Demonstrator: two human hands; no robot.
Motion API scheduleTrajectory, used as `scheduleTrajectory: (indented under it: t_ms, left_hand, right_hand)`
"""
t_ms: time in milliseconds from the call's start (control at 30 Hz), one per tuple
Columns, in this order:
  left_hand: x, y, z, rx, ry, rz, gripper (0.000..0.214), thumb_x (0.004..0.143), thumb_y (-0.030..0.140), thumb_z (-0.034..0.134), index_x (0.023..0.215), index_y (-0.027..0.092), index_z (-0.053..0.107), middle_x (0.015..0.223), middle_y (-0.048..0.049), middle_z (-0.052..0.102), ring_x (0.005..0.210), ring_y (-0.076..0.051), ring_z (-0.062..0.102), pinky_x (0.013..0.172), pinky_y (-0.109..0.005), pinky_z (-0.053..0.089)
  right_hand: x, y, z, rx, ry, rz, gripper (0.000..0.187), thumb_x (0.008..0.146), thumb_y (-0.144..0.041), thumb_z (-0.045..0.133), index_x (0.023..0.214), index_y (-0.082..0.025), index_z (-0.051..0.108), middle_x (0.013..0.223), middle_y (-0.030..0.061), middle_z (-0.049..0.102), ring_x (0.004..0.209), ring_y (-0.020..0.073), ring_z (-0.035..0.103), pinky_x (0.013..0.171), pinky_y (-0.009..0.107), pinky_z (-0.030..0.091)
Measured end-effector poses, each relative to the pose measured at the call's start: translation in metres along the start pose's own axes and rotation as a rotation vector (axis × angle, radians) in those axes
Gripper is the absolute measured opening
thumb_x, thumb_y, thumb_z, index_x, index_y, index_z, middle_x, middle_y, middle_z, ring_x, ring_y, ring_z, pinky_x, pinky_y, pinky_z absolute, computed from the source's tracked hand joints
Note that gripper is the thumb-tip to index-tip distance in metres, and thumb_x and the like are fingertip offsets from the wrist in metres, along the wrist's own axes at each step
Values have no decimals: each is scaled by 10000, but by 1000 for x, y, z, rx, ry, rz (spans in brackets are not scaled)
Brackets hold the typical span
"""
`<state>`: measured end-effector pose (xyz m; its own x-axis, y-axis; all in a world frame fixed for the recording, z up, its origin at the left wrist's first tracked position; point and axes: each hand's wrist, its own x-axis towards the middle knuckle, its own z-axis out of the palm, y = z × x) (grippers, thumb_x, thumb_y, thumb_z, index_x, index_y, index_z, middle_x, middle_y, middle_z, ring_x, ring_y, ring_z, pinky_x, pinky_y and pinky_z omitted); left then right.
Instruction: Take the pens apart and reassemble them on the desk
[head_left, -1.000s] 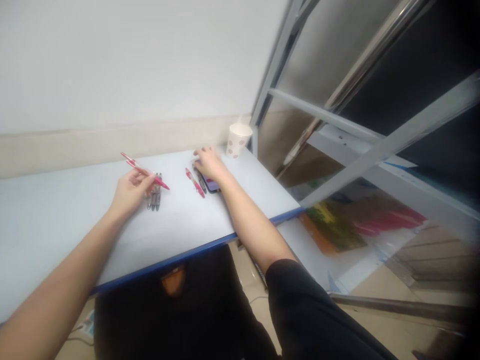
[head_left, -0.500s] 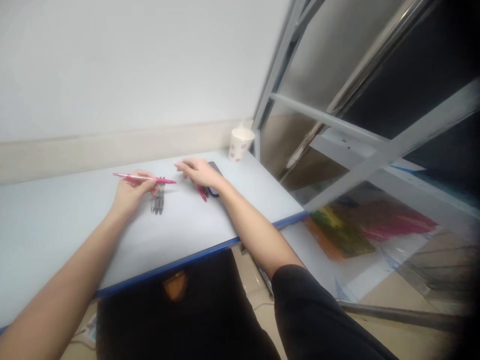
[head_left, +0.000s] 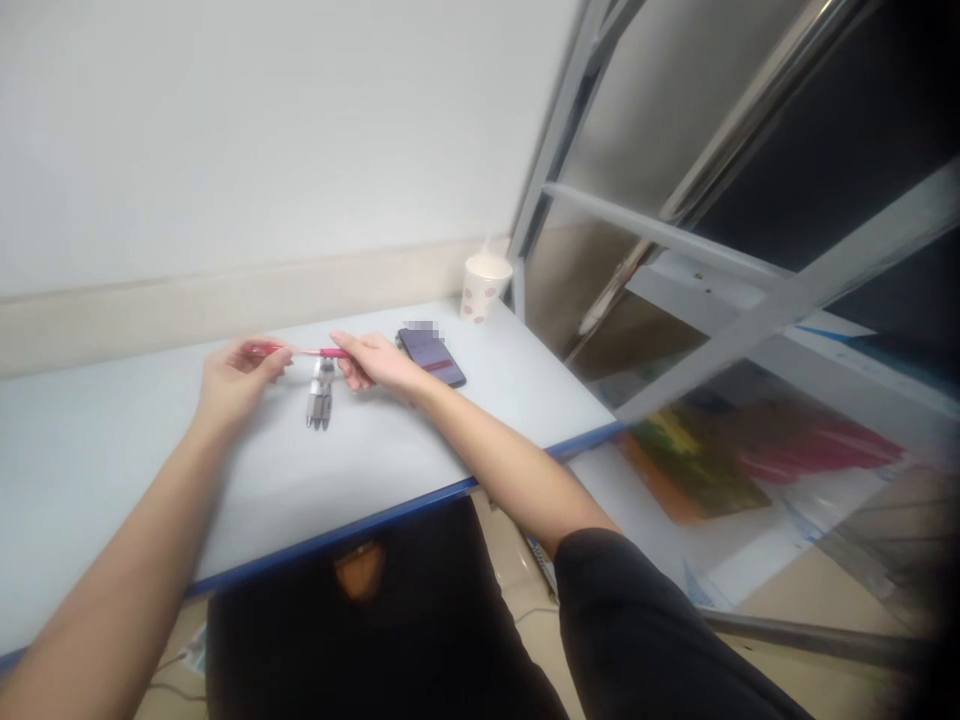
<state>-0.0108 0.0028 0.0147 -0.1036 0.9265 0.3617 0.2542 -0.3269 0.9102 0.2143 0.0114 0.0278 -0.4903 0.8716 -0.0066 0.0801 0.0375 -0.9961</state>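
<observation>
A pink pen (head_left: 332,353) is held level above the table between my two hands. My left hand (head_left: 238,378) is closed around its left end, and my right hand (head_left: 375,365) pinches its right end. A paler stretch of the pen shows between the hands; whether its parts are joined there, I cannot tell. Just below lie several grey and clear pens (head_left: 319,400), side by side on the table. Beyond my right wrist a dark phone (head_left: 431,355) lies face up. Whatever is under my right hand is hidden.
The pale table (head_left: 352,450) has a blue front edge (head_left: 420,505). A paper cup (head_left: 484,290) with a pinkish pattern stands at the back right corner, near the wall. A metal-framed rack (head_left: 675,240) rises to the right of the table.
My right hand has moved left from beside the phone and now grips the pink pen's right end. My left hand has shifted slightly left. More of the phone shows; the second pink pen is no longer visible.
</observation>
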Motion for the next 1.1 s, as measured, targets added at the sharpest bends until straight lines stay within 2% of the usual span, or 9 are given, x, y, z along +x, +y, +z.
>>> scheduleTrajectory:
  t_ms: [200,300,400,467,567,633,767,933,1100]
  left_hand:
    - [1,-8,-6,73,-210,-138,388,789,590,789,814,204,759,594,-15,626,570,-157,557,592,-293,471]
    - [0,-12,-4,51,-229,-210,475,781,650,782,846,180,766,571,-8,606,529,-145,531,555,-283,470]
    - [-1,-14,0,18,-214,-251,500,774,663,786,838,168,763,558,-2,596,506,-140,517,551,-286,482]
    - [-2,-16,2,7,-182,-250,501,770,663,792,818,166,756,565,-6,606,514,-145,535,565,-292,496]
    - [-1,-19,2,15,-159,-230,493,768,646,806,820,157,763,596,-17,637,545,-149,563,600,-293,506]
    - [0,-22,0,23,-173,-225,479,783,634,803,817,158,772,609,-21,645,561,-149,570,627,-298,511]
    - [1,-24,-1,63,-197,-211,462,826,631,766,751,175,766,623,-28,650,603,-160,594,695,-313,521]
    - [-1,-17,1,152,-199,-194,440,839,615,737,799,179,783,609,-25,657,642,-180,628,723,-315,513]
    - [-4,-11,1,326,-286,-127,477,897,627,624,742,188,726,603,-23,654,618,-176,603,679,-297,471]
  right_hand:
    - [-3,-2,-12,-279,4,-144,548,1065,-516,543,623,-196,493,587,-26,535,585,109,451,647,252,379]
    - [-1,2,-20,-487,24,-262,432,1039,-428,601,687,-209,482,677,-30,523,665,134,454,682,268,361]
    - [0,4,-25,-594,62,-358,250,1011,-330,635,815,-216,528,808,-19,574,766,152,498,739,272,371]
    - [1,3,-27,-607,47,-341,226,1002,-391,648,885,-211,580,845,-8,608,789,159,525,744,276,374]
    - [1,2,-27,-585,-40,-254,363,1023,-520,583,897,-185,642,811,12,645,757,167,550,728,287,381]
    - [2,3,-26,-563,-42,-275,319,1041,-443,559,902,-173,657,842,26,668,785,168,571,764,289,401]
    - [4,6,-27,-552,25,-368,104,990,-247,604,1002,-171,674,949,36,696,874,174,601,841,292,424]
    - [4,5,-27,-532,-100,-283,293,1028,-427,597,971,-161,706,838,29,690,768,170,594,760,292,428]
    - [6,5,-27,-532,-29,-295,230,1010,-355,636,1007,-154,749,883,37,715,832,176,619,811,296,439]
